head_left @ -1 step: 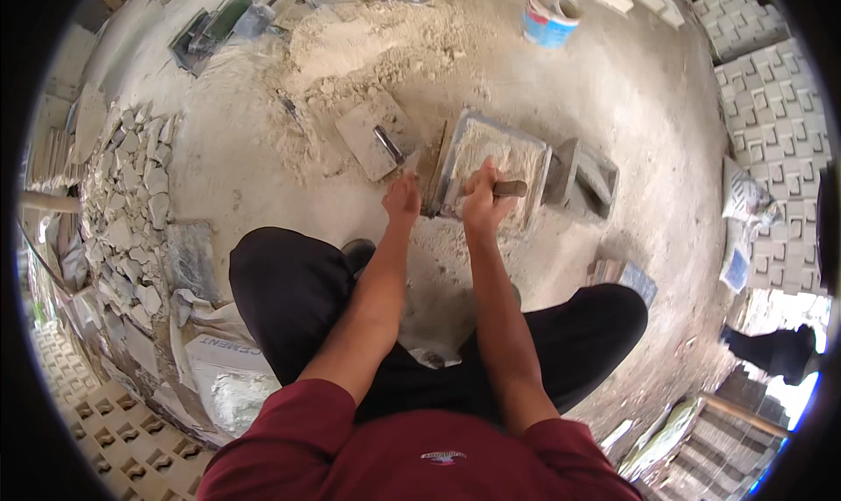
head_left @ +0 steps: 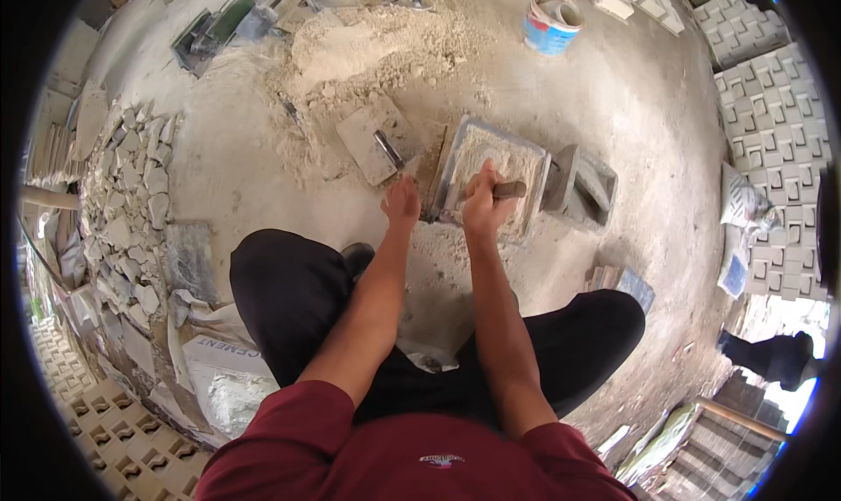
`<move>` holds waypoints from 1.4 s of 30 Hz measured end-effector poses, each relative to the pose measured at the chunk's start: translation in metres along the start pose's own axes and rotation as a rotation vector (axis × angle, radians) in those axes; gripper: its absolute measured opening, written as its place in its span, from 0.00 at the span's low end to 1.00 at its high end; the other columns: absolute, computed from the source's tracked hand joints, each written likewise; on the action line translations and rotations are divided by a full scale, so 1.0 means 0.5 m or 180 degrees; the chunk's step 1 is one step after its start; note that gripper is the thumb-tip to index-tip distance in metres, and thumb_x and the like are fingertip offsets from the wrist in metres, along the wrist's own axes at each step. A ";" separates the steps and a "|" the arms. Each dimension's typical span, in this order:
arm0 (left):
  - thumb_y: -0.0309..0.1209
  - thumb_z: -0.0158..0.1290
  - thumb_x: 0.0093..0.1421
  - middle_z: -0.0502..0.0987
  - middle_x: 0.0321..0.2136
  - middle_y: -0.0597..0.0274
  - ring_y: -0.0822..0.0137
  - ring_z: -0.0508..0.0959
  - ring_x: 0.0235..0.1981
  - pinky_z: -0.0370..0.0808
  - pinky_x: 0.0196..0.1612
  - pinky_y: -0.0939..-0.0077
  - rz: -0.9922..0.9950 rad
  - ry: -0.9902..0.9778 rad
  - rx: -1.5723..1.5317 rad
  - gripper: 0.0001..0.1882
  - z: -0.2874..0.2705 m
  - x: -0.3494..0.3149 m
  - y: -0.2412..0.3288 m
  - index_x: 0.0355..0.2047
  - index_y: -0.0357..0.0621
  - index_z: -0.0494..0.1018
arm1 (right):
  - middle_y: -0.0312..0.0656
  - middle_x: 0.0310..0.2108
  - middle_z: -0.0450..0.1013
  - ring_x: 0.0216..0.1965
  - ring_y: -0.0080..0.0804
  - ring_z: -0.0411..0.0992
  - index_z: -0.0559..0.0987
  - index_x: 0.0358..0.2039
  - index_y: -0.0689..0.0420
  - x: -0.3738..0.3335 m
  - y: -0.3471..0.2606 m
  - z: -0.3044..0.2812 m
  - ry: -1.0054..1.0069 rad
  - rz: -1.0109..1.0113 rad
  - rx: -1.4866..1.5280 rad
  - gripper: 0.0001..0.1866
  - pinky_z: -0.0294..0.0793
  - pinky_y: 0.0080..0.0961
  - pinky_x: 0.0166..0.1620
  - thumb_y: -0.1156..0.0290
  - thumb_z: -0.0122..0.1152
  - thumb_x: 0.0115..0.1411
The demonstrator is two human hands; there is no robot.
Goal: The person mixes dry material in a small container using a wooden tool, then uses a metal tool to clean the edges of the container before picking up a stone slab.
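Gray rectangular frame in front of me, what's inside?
Pale, crumbly powder lies inside the frame. The right grip, holding a brown handle, hides part of it; what's beneath the powder can't be seen.

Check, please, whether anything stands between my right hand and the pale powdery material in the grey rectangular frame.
Nothing visible stands in the way: your right hand, gripping a brown cylindrical handle, is over the pale powdery material in the grey rectangular frame. What lies beneath the hand is hidden.

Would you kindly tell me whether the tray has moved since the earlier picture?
No; judged against the grey block at its right, the tray shows no clear shift in any direction.
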State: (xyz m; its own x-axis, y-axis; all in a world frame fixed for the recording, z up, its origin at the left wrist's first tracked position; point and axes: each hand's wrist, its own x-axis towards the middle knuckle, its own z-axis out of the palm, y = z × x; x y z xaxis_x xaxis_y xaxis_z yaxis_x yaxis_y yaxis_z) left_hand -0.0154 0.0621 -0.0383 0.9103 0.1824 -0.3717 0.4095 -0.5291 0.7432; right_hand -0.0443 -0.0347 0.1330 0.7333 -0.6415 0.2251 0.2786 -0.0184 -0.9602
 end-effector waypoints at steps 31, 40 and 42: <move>0.36 0.33 0.59 0.76 0.26 0.56 0.64 0.74 0.30 0.68 0.40 0.70 -0.0400 0.1004 -0.3297 0.22 0.074 0.042 0.053 0.25 0.36 0.74 | 0.32 0.08 0.58 0.10 0.17 0.53 0.61 0.06 0.55 0.050 -0.009 0.016 -0.0141 -0.0149 0.0117 0.26 0.47 0.22 0.14 0.71 0.46 0.64; 0.36 0.33 0.59 0.76 0.24 0.55 0.63 0.74 0.30 0.68 0.40 0.70 -0.0112 0.0992 -0.3149 0.22 0.066 0.055 0.038 0.24 0.35 0.75 | 0.30 0.08 0.57 0.12 0.15 0.53 0.60 0.07 0.56 0.029 -0.021 0.039 0.0051 0.0095 0.0355 0.25 0.49 0.19 0.15 0.70 0.49 0.63; 0.36 0.33 0.59 0.76 0.24 0.55 0.62 0.74 0.30 0.68 0.39 0.70 -0.0183 0.0950 -0.2931 0.22 0.080 0.033 0.073 0.24 0.35 0.75 | 0.29 0.09 0.57 0.12 0.14 0.53 0.60 0.07 0.55 0.036 0.037 0.000 0.0012 -0.0146 -0.0120 0.25 0.48 0.19 0.15 0.70 0.48 0.63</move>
State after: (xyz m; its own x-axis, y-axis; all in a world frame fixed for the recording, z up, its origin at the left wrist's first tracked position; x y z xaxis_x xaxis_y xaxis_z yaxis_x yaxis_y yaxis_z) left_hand 0.0119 0.0126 -0.0397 0.8135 0.4576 -0.3590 0.2258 0.3204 0.9200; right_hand -0.0262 -0.0465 0.1194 0.7180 -0.6422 0.2684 0.2882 -0.0767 -0.9545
